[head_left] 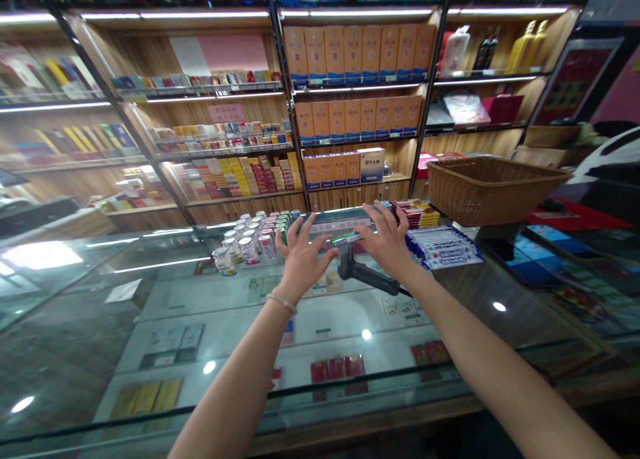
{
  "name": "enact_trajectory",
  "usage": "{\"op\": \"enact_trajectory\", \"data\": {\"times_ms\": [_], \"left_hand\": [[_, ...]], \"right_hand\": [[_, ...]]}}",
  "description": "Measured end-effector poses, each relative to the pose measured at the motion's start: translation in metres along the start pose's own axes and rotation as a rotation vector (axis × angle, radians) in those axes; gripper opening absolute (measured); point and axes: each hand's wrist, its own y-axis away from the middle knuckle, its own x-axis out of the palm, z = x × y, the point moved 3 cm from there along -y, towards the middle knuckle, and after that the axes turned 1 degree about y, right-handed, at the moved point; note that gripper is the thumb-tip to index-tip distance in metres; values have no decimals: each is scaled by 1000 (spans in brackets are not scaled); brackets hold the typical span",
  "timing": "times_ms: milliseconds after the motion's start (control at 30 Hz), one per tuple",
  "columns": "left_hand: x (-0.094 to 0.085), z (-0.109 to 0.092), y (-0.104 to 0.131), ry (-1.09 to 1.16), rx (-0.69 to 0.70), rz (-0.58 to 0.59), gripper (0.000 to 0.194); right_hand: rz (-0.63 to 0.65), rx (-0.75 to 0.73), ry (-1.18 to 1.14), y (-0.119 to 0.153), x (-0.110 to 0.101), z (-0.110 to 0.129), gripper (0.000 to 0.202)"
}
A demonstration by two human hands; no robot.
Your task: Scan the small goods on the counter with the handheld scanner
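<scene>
A small, slim green-and-white packet (345,239) lies lengthwise between my two hands, above the glass counter; its exact kind is too small to make out. At its left end are the thumb and forefinger of my left hand (301,262), which wears a pale beaded bracelet (281,303). My right hand (387,242) pinches the right end, its other fingers raised and spread. Just below the packet, a black handheld barcode scanner (370,276) rests on the glass, its handle pointing right toward my right wrist.
Several small cans or jars (247,249) stand left of my hands. Blue-and-white packets (443,247) lie at the right, near a wicker basket (493,189). The glass counter (320,312) shows boxed goods beneath. Behind are lit shelves with orange boxes (353,52).
</scene>
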Motion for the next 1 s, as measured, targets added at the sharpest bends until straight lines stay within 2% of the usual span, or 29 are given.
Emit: {"op": "enact_trajectory", "data": {"times_ms": [133,333,600,667,767,867,1000], "left_hand": [[-2,0,3,-55,47,-64,44],[1,-2,8,-98,121,-132,20],[5,5,11,-97,150,-185,16],[6,9,12,-85,128,-179,16],[8,17,13,-62,52,-174,15],[10,24,14,-46,-20,-168,15],[12,31,16,-32,-101,-139,16]], "right_hand": [[25,-9,-8,0,-2,5,16],[50,-23,-27,3,-1,9,15],[137,40,-55,2,-3,12,23],[192,89,-71,0,-2,15,32],[312,183,-90,-1,1,19,59],[496,291,-106,4,6,24,85],[755,312,-117,24,12,28,108]]}}
